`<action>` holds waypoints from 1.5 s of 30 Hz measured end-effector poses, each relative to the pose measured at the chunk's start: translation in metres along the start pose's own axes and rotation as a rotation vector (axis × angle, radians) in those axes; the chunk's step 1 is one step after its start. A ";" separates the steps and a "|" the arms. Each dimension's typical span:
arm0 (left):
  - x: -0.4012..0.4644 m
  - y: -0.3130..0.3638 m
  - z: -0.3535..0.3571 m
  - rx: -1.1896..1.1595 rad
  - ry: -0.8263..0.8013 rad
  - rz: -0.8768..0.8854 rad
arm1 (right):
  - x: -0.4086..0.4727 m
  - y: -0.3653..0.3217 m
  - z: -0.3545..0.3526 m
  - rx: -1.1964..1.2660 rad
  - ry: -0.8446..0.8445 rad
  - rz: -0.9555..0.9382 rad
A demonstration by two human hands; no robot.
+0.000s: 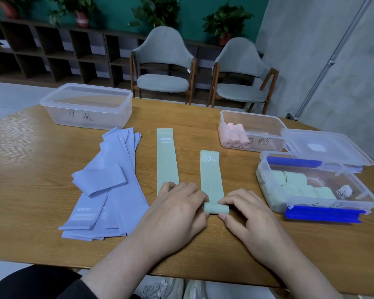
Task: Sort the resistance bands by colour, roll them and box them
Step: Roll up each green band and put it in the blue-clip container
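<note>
A pale green band (211,173) marked 30 LB lies flat on the table, its near end wound into a small roll (216,208). My left hand (177,203) pinches the roll's left end and my right hand (246,209) its right end. A second green band (167,158) lies flat to the left, its near end under my left hand. A loose pile of lilac bands (110,182) lies further left. On the right, a blue-clipped box (315,190) holds green rolls, and a box behind it (253,131) holds pink rolls.
An empty clear box (86,106) with handwriting stands at the back left. A clear lid (326,147) lies by the pink box. Two grey chairs (164,63) stand behind the table. The table's near edge (181,275) runs just below my forearms.
</note>
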State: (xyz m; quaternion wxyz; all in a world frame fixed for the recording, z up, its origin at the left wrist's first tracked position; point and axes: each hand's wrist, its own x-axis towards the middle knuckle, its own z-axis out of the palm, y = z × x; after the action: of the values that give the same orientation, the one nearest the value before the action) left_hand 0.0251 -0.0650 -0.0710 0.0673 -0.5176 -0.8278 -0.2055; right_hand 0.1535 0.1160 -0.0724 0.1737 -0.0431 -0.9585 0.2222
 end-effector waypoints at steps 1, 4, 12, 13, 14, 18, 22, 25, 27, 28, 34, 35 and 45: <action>0.000 0.000 0.000 -0.007 -0.001 -0.003 | 0.000 0.000 0.000 0.002 0.002 -0.001; 0.000 0.000 -0.001 -0.001 -0.002 -0.001 | 0.000 -0.001 0.000 -0.004 0.002 -0.002; 0.002 0.000 0.001 -0.004 -0.006 -0.008 | 0.001 0.000 0.000 -0.014 -0.002 0.006; 0.001 0.000 0.001 -0.003 -0.009 -0.008 | 0.001 0.000 0.001 -0.014 0.000 0.005; 0.001 0.000 0.000 -0.003 -0.016 -0.007 | 0.000 0.000 0.001 -0.014 0.003 0.003; 0.001 -0.001 0.000 0.000 -0.041 0.007 | 0.000 0.001 0.001 -0.023 -0.007 0.011; 0.002 -0.001 0.000 0.001 -0.028 0.007 | 0.000 0.001 0.001 -0.037 -0.018 0.006; 0.002 0.000 0.001 0.000 -0.024 0.007 | 0.000 0.001 0.000 -0.030 -0.011 -0.001; 0.001 0.000 0.001 -0.004 -0.015 0.006 | 0.000 0.002 0.001 -0.017 0.008 -0.015; 0.001 -0.001 0.001 -0.013 -0.009 0.004 | 0.000 0.002 0.001 -0.015 0.012 -0.017; 0.001 -0.001 0.002 -0.020 0.006 -0.001 | 0.000 0.000 0.001 -0.028 0.002 0.004; 0.001 -0.001 0.002 -0.020 0.004 -0.001 | 0.000 0.001 0.001 -0.025 -0.001 0.006; 0.001 -0.002 0.002 -0.019 -0.019 0.011 | 0.000 -0.002 0.000 -0.021 -0.004 0.018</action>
State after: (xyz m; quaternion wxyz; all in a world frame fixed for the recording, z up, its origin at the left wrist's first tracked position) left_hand 0.0229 -0.0640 -0.0733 0.0555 -0.5249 -0.8236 -0.2078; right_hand 0.1533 0.1145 -0.0718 0.1692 -0.0528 -0.9607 0.2136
